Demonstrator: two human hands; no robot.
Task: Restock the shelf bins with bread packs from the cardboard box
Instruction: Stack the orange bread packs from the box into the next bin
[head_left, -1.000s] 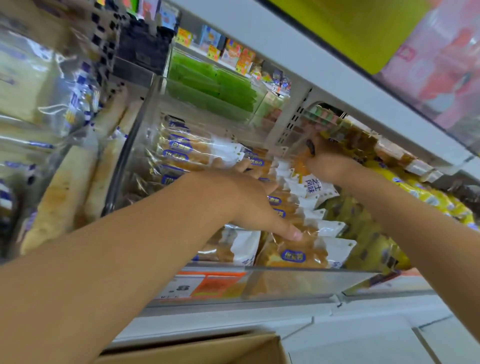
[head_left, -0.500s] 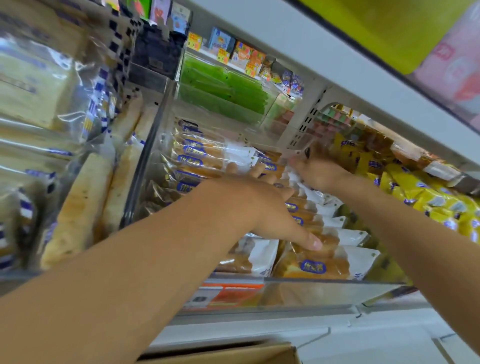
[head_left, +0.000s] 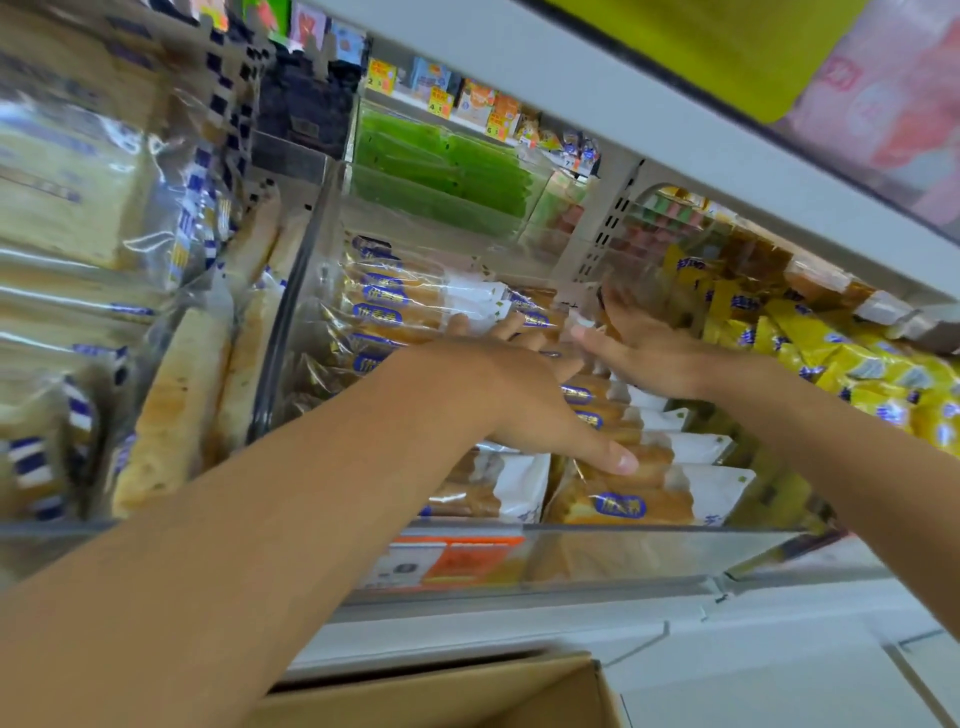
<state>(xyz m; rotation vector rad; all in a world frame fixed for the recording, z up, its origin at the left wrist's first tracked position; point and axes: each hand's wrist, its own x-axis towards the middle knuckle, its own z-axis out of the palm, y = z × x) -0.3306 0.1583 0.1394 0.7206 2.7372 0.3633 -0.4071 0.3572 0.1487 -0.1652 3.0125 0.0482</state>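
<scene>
Glossy oblong bread packs (head_left: 623, 504) are stacked in the clear-walled shelf bin (head_left: 649, 558), up to its front edge. The left hand (head_left: 519, 395) is pressed flat on them, fingers straight. The right hand (head_left: 649, 353), blurred, is spread unclenched.

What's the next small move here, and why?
Probably pull the right hand back and down to the cardboard box for another pack. Both hands are open and hold nothing. The left hand rests on the bread packs in the bin, seemingly steadying the row, so the right looks free. What the box holds is not visible.
</scene>
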